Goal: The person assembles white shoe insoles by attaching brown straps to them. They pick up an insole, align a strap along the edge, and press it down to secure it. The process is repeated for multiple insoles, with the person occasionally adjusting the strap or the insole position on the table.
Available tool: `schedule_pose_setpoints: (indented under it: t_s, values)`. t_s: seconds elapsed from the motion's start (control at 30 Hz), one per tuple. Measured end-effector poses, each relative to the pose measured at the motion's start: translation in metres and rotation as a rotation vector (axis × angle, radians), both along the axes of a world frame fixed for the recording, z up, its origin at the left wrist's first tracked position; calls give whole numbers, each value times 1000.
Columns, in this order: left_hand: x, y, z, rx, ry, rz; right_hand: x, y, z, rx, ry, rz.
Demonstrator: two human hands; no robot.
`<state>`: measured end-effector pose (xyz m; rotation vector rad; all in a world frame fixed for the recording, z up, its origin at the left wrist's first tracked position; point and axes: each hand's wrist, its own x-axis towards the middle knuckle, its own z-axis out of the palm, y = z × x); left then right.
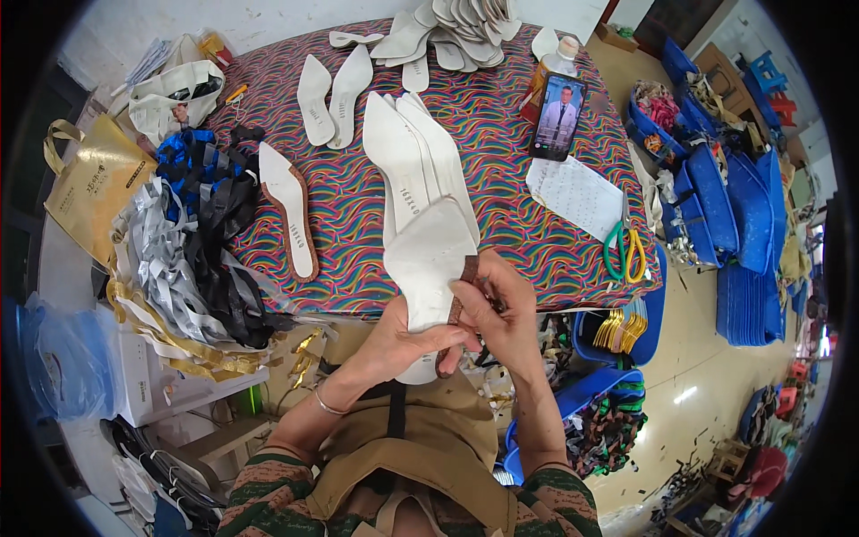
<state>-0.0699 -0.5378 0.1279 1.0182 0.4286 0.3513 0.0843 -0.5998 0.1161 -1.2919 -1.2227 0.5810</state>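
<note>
Gripping a white insole [428, 268] in both hands, left [404, 345], right [506, 313], blue basket [658, 309] holding gold pieces [619, 328]

Both hands meet at mid-frame, fingers closed in a grip.

The left hand [398, 345] comes up from the lower left, palm turned inward, thumb and fingers curled shut, a thin bangle on its wrist. The right hand [501, 313] rises from the lower right, its back to the camera, fingers bent and pinched together just beside the left fingertips. Both forearms are bare below patterned sleeves.
</note>
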Motion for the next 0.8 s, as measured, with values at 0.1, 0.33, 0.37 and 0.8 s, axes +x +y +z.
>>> schedule_pose_setpoints:
  t_s: [0.1, 0.33, 0.37, 0.8]
  values:
    - [-1, 0, -12, -9, -26, 49, -5, -7, -7, -68, 172, 55]
    - [12, 27, 15, -27, -49, 341, -30, -44, -10, -337, 112, 0]
    - [12, 30, 16, -79, -85, 358, -34, -48, -15, -300, 28, -8]
    - [15, 31, 24, -334, -278, 495, -23, -67, 0, -97, -476, -151]
